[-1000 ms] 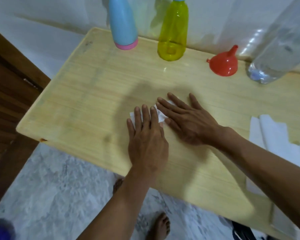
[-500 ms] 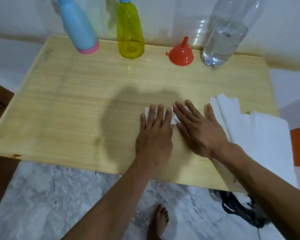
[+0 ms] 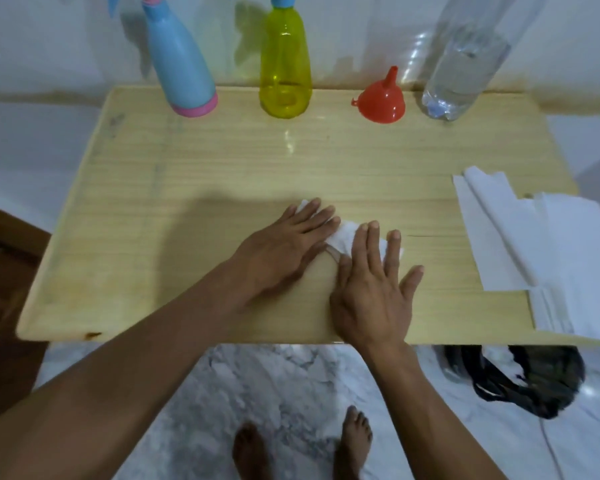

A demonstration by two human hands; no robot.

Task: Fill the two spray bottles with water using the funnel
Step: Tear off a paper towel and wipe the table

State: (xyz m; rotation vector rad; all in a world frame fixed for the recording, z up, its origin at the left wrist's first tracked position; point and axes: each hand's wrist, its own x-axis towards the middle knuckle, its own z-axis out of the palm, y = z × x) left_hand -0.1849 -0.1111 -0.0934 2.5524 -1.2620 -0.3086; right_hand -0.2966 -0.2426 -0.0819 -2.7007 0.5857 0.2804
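White tissue (image 3: 347,233) lies flat under both hands, left (image 3: 284,247) and right (image 3: 374,289), fingers straight. Blue spray bottle (image 3: 181,67), yellow spray bottle (image 3: 284,71) and red funnel (image 3: 381,102) stand along the worktop's (image 3: 187,174) far edge.

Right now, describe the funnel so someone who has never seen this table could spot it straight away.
Look along the far edge of the wooden table, by the wall. The funnel sits there between the yellow spray bottle and the clear water bottle. It is the only red, short item, resting mouth-down with its spout up.
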